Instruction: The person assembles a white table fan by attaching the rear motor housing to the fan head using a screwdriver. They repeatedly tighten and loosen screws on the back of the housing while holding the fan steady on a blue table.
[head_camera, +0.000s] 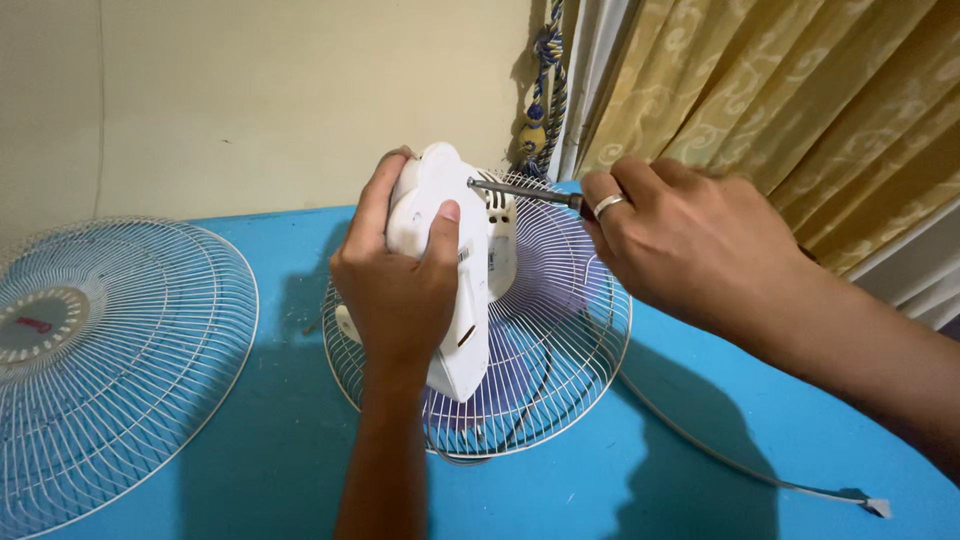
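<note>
Bright blue table (250, 470) fills the lower part of the view, backed by a pale cream wall (250, 100) and, at upper right, a gold patterned curtain (800, 90) with a blue and yellow braided tie cord (545, 90) hanging beside it; near the middle of the table a white fan motor housing (455, 260) stands on edge over a round white wire rear grille (560, 340), through which pale purple fan blades (520, 370) show; the left hand (395, 285) reaches up from the bottom edge and wraps the housing, fingers curled over its far side and thumb pressed against its near face, gripping it firmly; the right hand (680, 240) comes in from the right, a silver ring (608, 205) on one finger, its fingers pressed together around the handle of a screwdriver (525, 192); most of the handle is hidden inside the fist; the screwdriver's metal shaft runs leftward and its tip touches the upper part of the housing, just beside the left thumb; a second white wire front grille (110, 350) with a round grey centre badge lies flat on the table at far left, well apart from both hands; a thin white power cord (720, 455) trails from the fan across the table toward the lower right, ending at a small white tip.
</note>
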